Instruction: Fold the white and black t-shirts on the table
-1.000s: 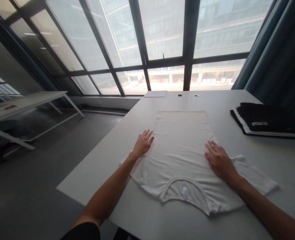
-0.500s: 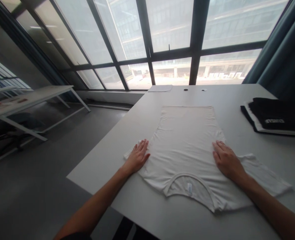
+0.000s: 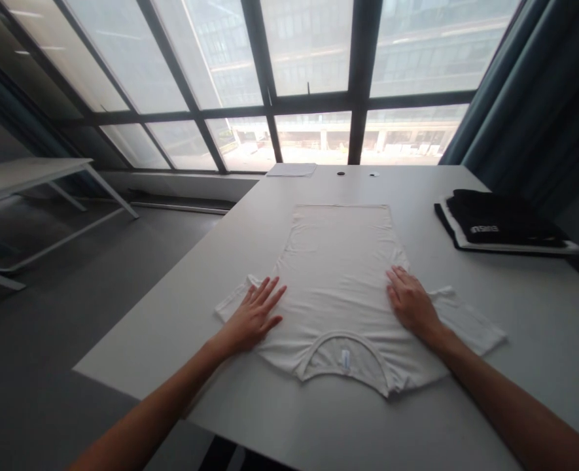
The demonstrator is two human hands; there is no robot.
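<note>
A white T-shirt lies spread on the white table, its neckline towards me and its hem towards the window. Inside the collar a small label shows. My left hand rests on the shirt's left side by the sleeve, fingers spread. On the opposite side my right hand lies flat near the right sleeve, its fingers stretched out and close together. Light wrinkles run across the cloth between my hands. Part of each sleeve is hidden under my hands and forearms.
A stack of folded black and white clothes sits at the table's right. A sheet of paper lies at the far edge, near two cable holes. Large windows and a blue curtain stand behind. Another table is at left.
The view has turned to the right, so everything sits further left. My left hand's fingers have spread wider. My right hand stays on the shirt's right side.
</note>
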